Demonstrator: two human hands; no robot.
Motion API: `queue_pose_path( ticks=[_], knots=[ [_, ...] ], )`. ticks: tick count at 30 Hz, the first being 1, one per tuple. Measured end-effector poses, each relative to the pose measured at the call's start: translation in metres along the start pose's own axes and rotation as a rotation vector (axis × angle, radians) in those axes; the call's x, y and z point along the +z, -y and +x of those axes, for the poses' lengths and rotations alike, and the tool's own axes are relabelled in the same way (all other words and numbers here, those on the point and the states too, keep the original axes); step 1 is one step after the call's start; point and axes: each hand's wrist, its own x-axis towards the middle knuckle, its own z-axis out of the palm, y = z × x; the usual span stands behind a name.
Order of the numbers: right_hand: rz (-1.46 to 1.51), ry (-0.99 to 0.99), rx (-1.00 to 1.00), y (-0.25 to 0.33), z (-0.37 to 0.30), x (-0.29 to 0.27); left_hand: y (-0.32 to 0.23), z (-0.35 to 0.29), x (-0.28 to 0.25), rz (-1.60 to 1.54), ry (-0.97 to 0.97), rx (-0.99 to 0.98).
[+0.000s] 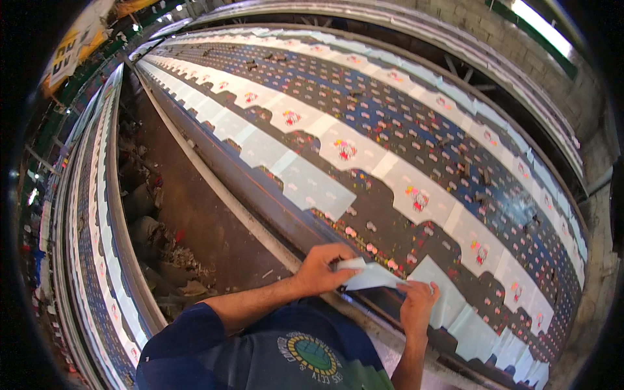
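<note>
Between my two hands is a pale bluish-white fabric piece (pixel 374 277), partly folded and raised over the near edge of a long printing table (pixel 383 218). My left hand (pixel 325 268) pinches its left end between thumb and fingers. At its right end, the fingers of my right hand (pixel 419 302) are closed on a corner. Along the near edge lies a row of similar pale cut pieces (pixel 309 182), with a gap in the row just beyond my hands. The dark table surface in that gap carries small coloured print marks.
Farther across the table run white pieces with red cartoon prints (pixel 417 199) and bands of small repeated prints. Small dark blocks (pixel 484 175) lie among them. A littered brown aisle floor (pixel 201 214) separates this table from another printed table (pixel 97 227) at left. A block wall (pixel 507 58) stands behind.
</note>
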Motion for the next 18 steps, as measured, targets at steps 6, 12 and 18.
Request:
queue_pose_path(
  ticks=[6, 12, 18],
  knots=[
    [0.177, -0.25, 0.257, -0.034, -0.04, 0.028, 0.023, -0.016, -0.001, -0.074, 0.079, -0.15],
    [0.289, -0.38, 0.413, -0.032, -0.059, 0.035, 0.041, -0.024, -0.03, 0.033, 0.233, -0.111],
    [0.262, -0.378, 0.422, -0.017, -0.02, 0.039, 0.088, 0.048, -0.061, 0.284, 0.068, -0.089]
  ],
)
